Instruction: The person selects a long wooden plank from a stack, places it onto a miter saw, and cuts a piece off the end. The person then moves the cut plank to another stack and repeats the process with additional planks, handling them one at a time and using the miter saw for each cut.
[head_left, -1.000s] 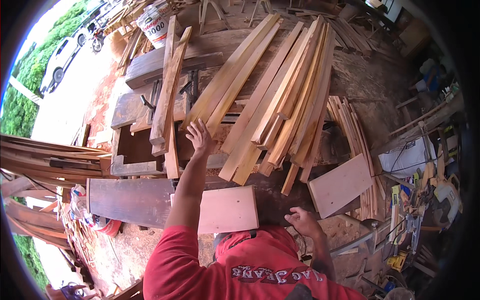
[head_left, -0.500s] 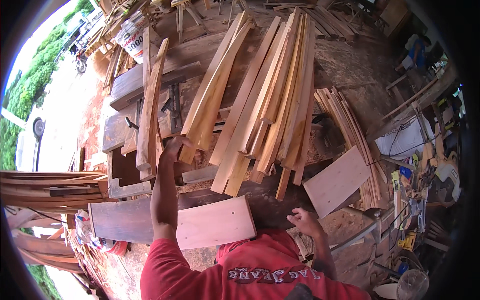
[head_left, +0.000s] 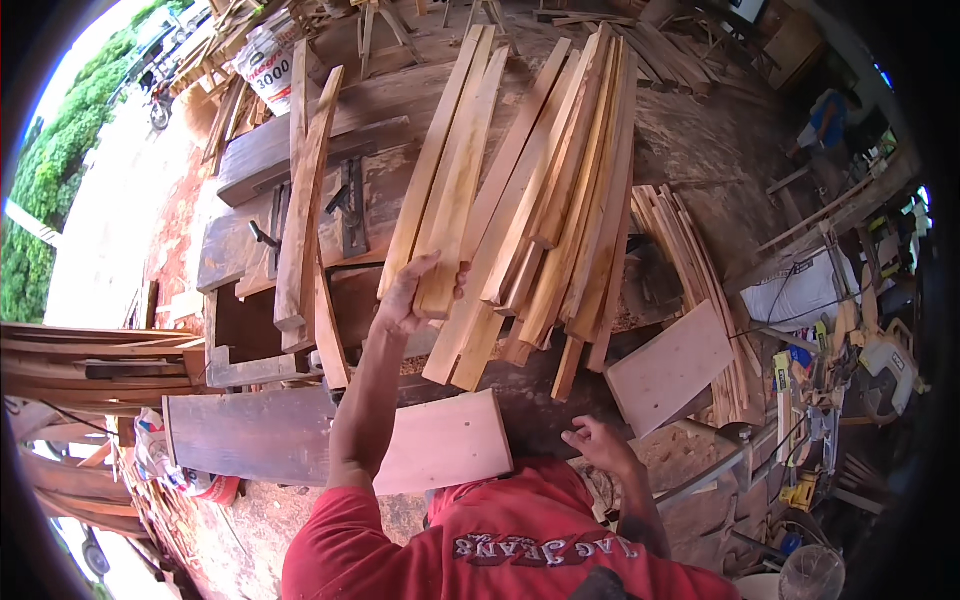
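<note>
My left hand (head_left: pixel 408 292) is wrapped round the near end of a pale wooden strip (head_left: pixel 455 200), its fingertips showing at the strip's right side. A second, narrower wooden strip (head_left: pixel 425 190) lies just left of it, close to my thumb. Directly right spreads a fanned pile of long wooden strips (head_left: pixel 560 220), their near ends uneven. My right hand (head_left: pixel 602 443) hovers near my body with loosely bent fingers apart and nothing in them. Below the pile, a pale plank (head_left: pixel 440 445) with small dark spots lies partly behind my left forearm.
Two rough wooden pieces (head_left: pixel 305 200) lie left on the dark bench (head_left: pixel 230 235). A wide short board (head_left: pixel 670 368) rests at the right beside a stack of thin slats (head_left: pixel 690 270). Power tools (head_left: pixel 890 365) crowd the far right. Another person (head_left: pixel 828 120) is in the right background.
My left hand has moved right and slightly up, and now grips the right-hand strip of the pair. Both strips have shifted right, nearer the pile. My right hand has barely moved.
</note>
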